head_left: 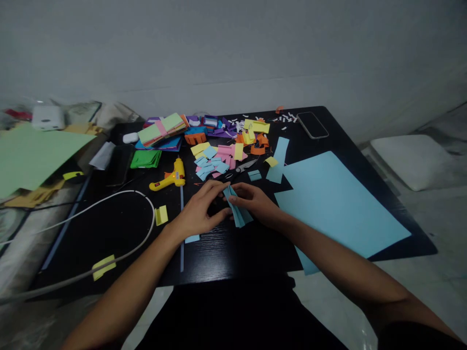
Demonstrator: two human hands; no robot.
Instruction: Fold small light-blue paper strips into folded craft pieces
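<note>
Between my hands is a folded strip of light blue paper (238, 212), its layers fanned apart toward the lower end. My right hand (258, 203) pinches it from the right, the thumb lying on its face. From the left, my left hand (200, 209) has its fingertips at the paper's upper end and its thumb by the left edge; part of that contact is hidden. Scissors (246, 166) lie just beyond the hands, beside a small folded blue piece (254, 175). Right of my right hand spreads a large light blue sheet (345, 204), partly under the forearm.
A yellow glue gun (170, 178) lies left of my hands, with a white cable (151, 214) looping nearby. Colored paper pieces (228, 155) and paper stacks (162, 130) crowd the black table's (219, 257) back. A phone (313, 125) rests at the back right.
</note>
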